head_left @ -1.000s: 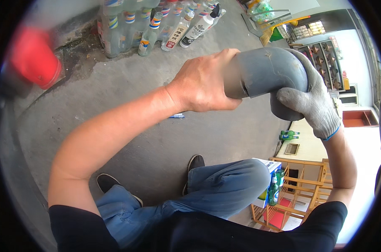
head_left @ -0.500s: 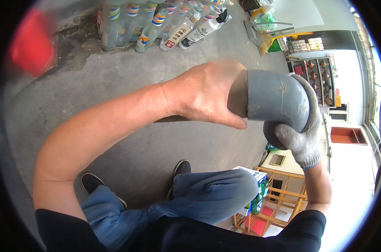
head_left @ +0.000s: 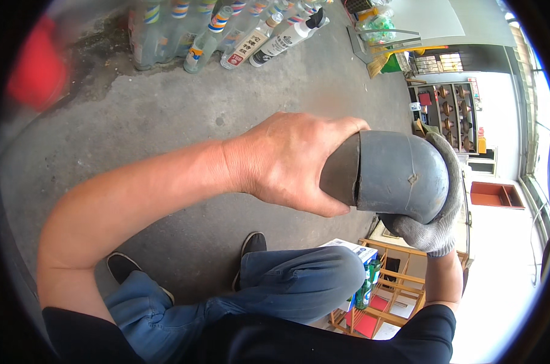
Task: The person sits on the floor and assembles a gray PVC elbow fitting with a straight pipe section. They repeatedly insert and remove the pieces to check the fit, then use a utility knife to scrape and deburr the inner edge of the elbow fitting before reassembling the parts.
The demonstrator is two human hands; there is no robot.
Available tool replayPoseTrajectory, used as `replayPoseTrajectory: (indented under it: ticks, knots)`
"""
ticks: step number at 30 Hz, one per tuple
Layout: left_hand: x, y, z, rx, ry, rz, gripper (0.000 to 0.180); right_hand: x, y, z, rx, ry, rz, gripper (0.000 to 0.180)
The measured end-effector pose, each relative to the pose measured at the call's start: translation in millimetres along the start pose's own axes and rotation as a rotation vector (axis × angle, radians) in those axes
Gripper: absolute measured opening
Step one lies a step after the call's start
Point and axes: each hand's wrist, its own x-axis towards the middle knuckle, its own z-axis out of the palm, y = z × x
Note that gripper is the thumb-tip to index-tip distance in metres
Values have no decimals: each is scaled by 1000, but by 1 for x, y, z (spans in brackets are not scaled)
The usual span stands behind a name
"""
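1. I see the left hand (head_left: pixel 287 164), bare, closed around the open end of a grey pipe elbow (head_left: pixel 396 176), fingers wrapped over the rim.
2. Right hand (head_left: pixel 435 227), in a grey knit glove, is cupped tight around the elbow's far bend from behind and below.
3. The elbow sits between both hands, held up in the air above my knees, well off the concrete floor (head_left: pixel 165 121).
4. A wooden crate (head_left: pixel 402 282) near the right knee holds a green bottle (head_left: pixel 364 291); a white box (head_left: pixel 354 249) rests beside it.
5. More bottles (head_left: pixel 238 36) lie grouped on the floor at top.
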Motion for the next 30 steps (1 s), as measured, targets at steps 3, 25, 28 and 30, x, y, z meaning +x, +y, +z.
replayPoseTrajectory:
  ticks: [3, 25, 28, 30]
  knots:
    - [1, -2, 4, 39, 4, 38, 89, -5, -6, -1, 2, 23, 52, 116]
    - [6, -1, 24, 134, 21, 101, 87, -16, -24, -7, 71, 41, 234, 114]
    - [-2, -1, 19, 198, -6, 59, 89, -5, -13, -1, 92, -5, 192, 113]
    - [-6, 0, 15, 209, -37, 14, 90, 0, -6, 2, 35, -37, 118, 112]
